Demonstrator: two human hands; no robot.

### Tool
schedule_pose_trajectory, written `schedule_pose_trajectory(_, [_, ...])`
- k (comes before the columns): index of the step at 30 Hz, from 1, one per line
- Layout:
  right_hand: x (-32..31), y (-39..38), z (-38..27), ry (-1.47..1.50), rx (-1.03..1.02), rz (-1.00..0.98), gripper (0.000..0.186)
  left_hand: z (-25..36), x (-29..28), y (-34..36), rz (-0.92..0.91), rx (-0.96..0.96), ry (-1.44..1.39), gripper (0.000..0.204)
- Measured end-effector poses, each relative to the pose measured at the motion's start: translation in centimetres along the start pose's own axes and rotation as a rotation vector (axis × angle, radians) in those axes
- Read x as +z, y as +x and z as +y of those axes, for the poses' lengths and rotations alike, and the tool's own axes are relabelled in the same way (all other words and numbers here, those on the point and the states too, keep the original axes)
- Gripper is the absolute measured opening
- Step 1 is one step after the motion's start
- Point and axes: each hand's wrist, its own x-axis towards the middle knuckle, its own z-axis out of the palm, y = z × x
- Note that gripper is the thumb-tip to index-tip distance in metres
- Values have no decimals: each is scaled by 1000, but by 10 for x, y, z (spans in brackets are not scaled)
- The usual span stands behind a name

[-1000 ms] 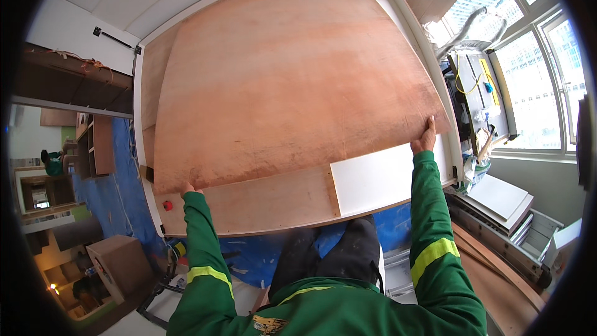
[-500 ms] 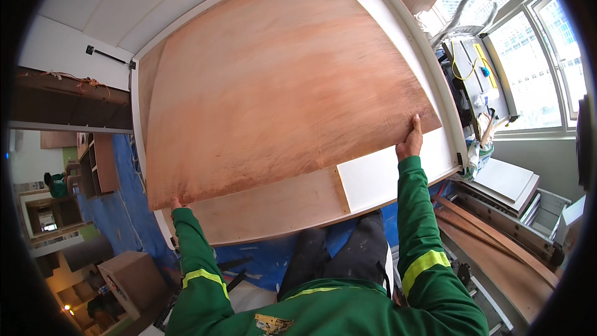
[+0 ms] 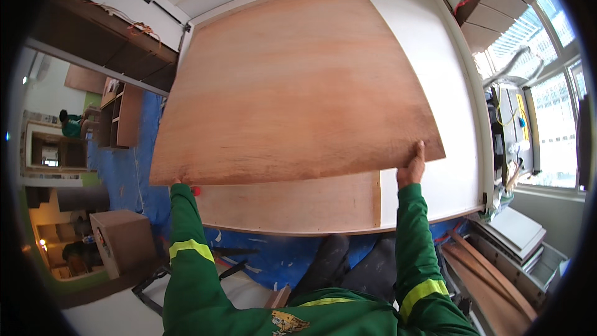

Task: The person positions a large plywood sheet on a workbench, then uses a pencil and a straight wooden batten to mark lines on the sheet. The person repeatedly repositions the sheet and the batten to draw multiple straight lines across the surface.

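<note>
A large reddish-brown plywood sheet (image 3: 298, 87) lies in front of me over a white frame with a white panel (image 3: 444, 106) in it. My right hand (image 3: 411, 167) grips the sheet's near edge close to its right corner, thumb on top and fingers hidden underneath. At the near left corner, my left hand (image 3: 178, 182) holds the same edge; most of its fingers are out of sight below the sheet. Under the near edge shows a paler wooden panel (image 3: 292, 206) inside the frame. Something small and red (image 3: 196, 191) sits beside my left hand.
Blue sheeting (image 3: 261, 258) covers the floor below the frame. A brown box (image 3: 124, 242) stands at left. Wooden boards (image 3: 485, 274) and stacked white panels (image 3: 510, 230) are at right. A person in green (image 3: 72, 124) is far off at left.
The view has turned, and the sheet's near edge now runs more level. The sheet has shifted leftward over the frame, covering the strip at its left. Both hands keep hold of it.
</note>
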Motion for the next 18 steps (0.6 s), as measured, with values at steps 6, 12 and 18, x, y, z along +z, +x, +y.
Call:
schedule_pose_trajectory(6, [47, -49, 87, 74, 131, -91, 63, 2, -7, 8, -90, 27, -216, 35])
schedule_pose_trajectory(12, [47, -87, 142, 106, 238, 77, 72, -163, 128, -117, -298, -318, -302, 43])
schedule_pose_trajectory(18, [-6, -46, 181, 79, 174, 40, 78, -258, 268, -293, -391, -537, -185, 51])
